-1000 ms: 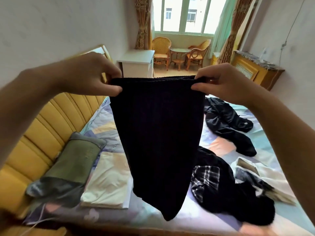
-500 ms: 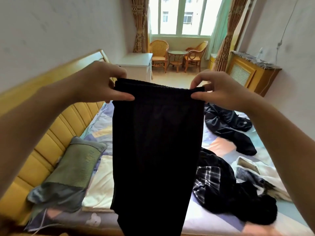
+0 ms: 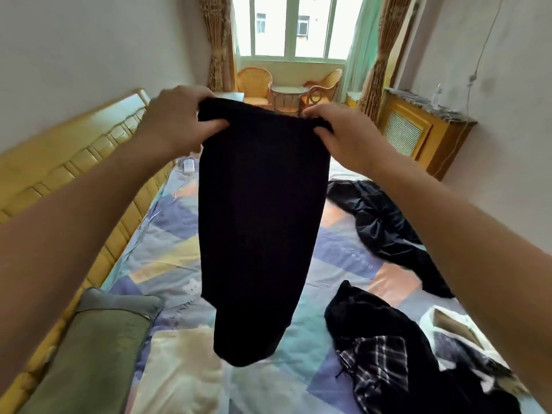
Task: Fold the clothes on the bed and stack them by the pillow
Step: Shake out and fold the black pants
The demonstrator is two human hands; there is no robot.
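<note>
Bed [image 3: 167, 258] under a patchwork sheet carries loose dark clothes [image 3: 388, 228] at right, a green pillow [image 3: 98, 348] and a folded cream garment [image 3: 179, 369]. Above it hangs a black garment [image 3: 257, 222], its top corners pinched by left hand [image 3: 176, 121] and right hand [image 3: 343, 132].
</note>
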